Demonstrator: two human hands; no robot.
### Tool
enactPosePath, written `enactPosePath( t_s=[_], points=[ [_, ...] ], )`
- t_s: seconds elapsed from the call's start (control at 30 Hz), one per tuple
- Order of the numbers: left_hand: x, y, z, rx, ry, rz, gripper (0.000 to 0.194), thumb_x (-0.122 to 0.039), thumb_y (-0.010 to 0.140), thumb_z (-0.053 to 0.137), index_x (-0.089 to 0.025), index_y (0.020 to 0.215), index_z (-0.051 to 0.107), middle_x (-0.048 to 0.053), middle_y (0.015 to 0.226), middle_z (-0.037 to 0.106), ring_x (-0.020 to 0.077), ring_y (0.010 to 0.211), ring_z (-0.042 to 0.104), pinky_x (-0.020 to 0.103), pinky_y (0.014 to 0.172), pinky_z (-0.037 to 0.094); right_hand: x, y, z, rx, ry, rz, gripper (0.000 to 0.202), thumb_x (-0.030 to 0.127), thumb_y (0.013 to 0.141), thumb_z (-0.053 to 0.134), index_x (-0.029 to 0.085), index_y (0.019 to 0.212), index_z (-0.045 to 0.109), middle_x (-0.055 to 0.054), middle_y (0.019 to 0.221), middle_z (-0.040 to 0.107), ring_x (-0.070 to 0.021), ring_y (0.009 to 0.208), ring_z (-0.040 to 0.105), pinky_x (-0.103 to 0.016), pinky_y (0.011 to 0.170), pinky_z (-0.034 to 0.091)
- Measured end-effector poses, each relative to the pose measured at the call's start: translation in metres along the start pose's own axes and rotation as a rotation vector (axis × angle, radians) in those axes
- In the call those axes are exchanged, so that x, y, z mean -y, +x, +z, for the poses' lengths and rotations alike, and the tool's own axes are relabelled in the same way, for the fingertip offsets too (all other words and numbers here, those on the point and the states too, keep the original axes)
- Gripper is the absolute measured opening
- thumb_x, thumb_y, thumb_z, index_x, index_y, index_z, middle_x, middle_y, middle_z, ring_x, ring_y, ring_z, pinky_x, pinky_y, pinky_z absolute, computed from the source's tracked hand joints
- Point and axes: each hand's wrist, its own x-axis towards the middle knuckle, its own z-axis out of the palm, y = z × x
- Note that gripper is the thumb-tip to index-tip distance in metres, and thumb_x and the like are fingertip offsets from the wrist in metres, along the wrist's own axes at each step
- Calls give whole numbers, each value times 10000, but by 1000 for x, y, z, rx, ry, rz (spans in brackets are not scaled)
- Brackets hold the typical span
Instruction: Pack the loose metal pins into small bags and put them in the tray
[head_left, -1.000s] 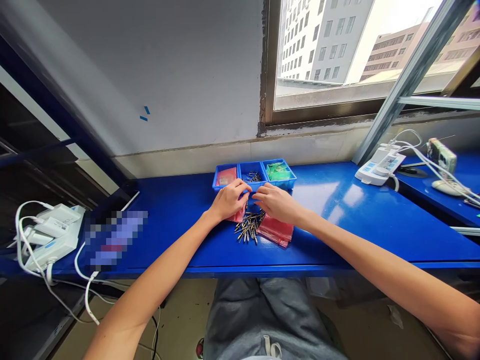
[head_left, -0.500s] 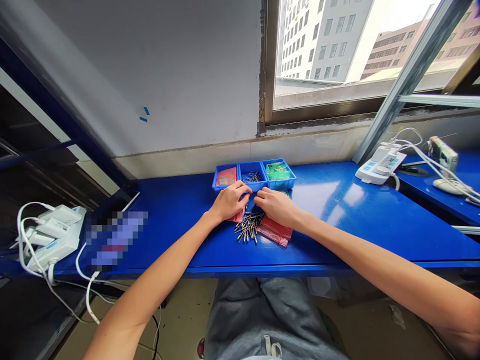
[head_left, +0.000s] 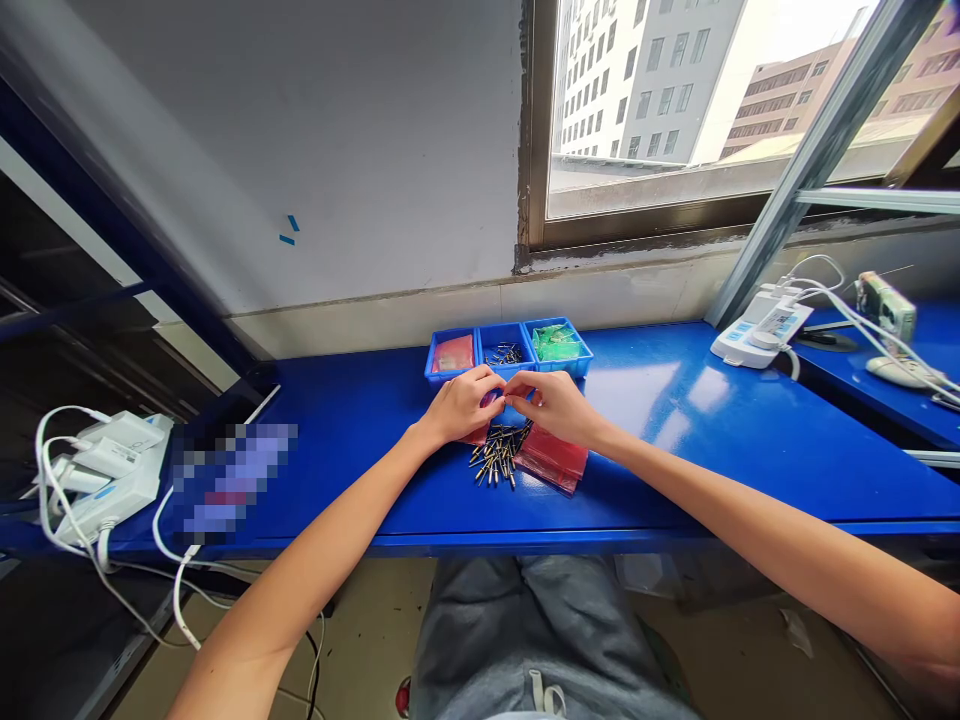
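My left hand (head_left: pixel 466 405) is closed above the blue table, a bit of red plastic bag (head_left: pixel 487 398) showing at its fingers. My right hand (head_left: pixel 553 405) pinches close against the left fingertips; what lies in that pinch is too small to make out. Just below both hands is a loose pile of small metal pins (head_left: pixel 495 458), brass-coloured and dark. To the pile's right lie flat red plastic bags (head_left: pixel 553 458), partly under my right wrist. More red plastic (head_left: pixel 475 436) peeks out below my left hand.
Behind the hands stand three joined blue bins: the left bin (head_left: pixel 430 362) holds red bags, the middle bin (head_left: pixel 517 372) metal pins, the right bin (head_left: pixel 587 360) green bags. White power strips (head_left: pixel 757 330) with cables sit at the right and left (head_left: pixel 127 470). A blurred patch covers something at left.
My right hand has lifted slightly and its fingers have come up to meet the left fingertips. The left hand has barely moved. Pins and bins stay put.
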Motion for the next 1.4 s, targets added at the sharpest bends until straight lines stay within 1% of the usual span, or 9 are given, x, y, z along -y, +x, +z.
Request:
enactPosePath(
  t_s=[0.13, 0.3, 0.47, 0.7, 0.87, 1.03, 1.17, 1.27, 1.4],
  points=[
    [1, 0, 0, 7, -6, 14, 171, -312, 961, 607, -196, 1054, 693, 49, 1026, 662, 184, 879, 652, 280, 742, 493, 0, 1, -2, 3, 48, 32, 98, 172, 887, 630, 169, 866, 725, -22, 823, 748, -130, 718, 633, -263, 685, 453],
    [2, 0, -1, 15, -31, 23, 225, -387, 973, 603, -205, 1063, 701, 57, 1015, 665, 191, 890, 659, 287, 761, 503, 0, 3, -5, 28, 113, 87, 131, 270, 892, 655, 172, 858, 736, -33, 805, 745, -150, 728, 633, -276, 671, 456],
    [1, 0, -2, 20, -60, 17, 206, -367, 959, 623, -208, 1064, 702, 56, 1023, 667, 191, 900, 669, 291, 796, 516, 0, 3, -6, 46, 143, 130, 154, 301, 887, 668, 166, 853, 734, -35, 781, 740, -155, 721, 636, -285, 676, 462],
    [4, 0, 0, -15, -90, 50, 225, -364, 991, 587, -198, 1111, 682, 64, 1036, 683, 189, 919, 669, 297, 818, 512, -3, 5, -8, 36, 202, 116, 185, 328, 905, 650, 158, 872, 715, -50, 826, 745, -153, 727, 625, -296, 698, 467],
    [3, 1, 0, -36, -79, 71, 271, -414, 1015, 550, -191, 1101, 677, 67, 1012, 683, 181, 881, 662, 286, 780, 498, -8, 6, -10, 18, 169, 106, 233, 369, 928, 622, 158, 862, 697, -35, 776, 707, -134, 672, 564, -275, 631, 422],
    [1, 1, -2, -37, -66, 52, 200, -344, 1006, 563, -192, 1038, 689, 57, 963, 678, 173, 836, 651, 278, 750, 492, -12, 3, -7, 3, -12, 34, 194, 298, 955, 596, 166, 854, 695, -19, 762, 685, -130, 668, 544, -269, 635, 396],
    [0, 2, -3, -56, -97, 22, 146, -260, 979, 565, -197, 1034, 684, 53, 975, 698, 183, 876, 665, 298, 800, 513, -12, 2, -4, 12, -174, -44, 195, 231, 980, 562, 168, 854, 697, -30, 795, 701, -135, 686, 561, -272, 669, 400],
    [0, 2, -3, -80, -126, -1, 151, -241, 966, 560, -195, 1036, 686, 53, 991, 715, 188, 893, 673, 312, 820, 522, -10, 1, -3, 25, -199, -71, 168, 165, 964, 566, 163, 855, 694, -42, 827, 719, -142, 717, 595, -270, 696, 418],
    [-1, 2, -2, -93, -168, -30, 161, -238, 958, 566, -188, 1055, 685, 53, 1008, 735, 188, 887, 685, 315, 810, 527, -5, 1, -2, 56, -160, -40, 133, 133, 937, 601, 153, 856, 704, -45, 830, 738, -140, 717, 617, -263, 694, 428]
  ],
)
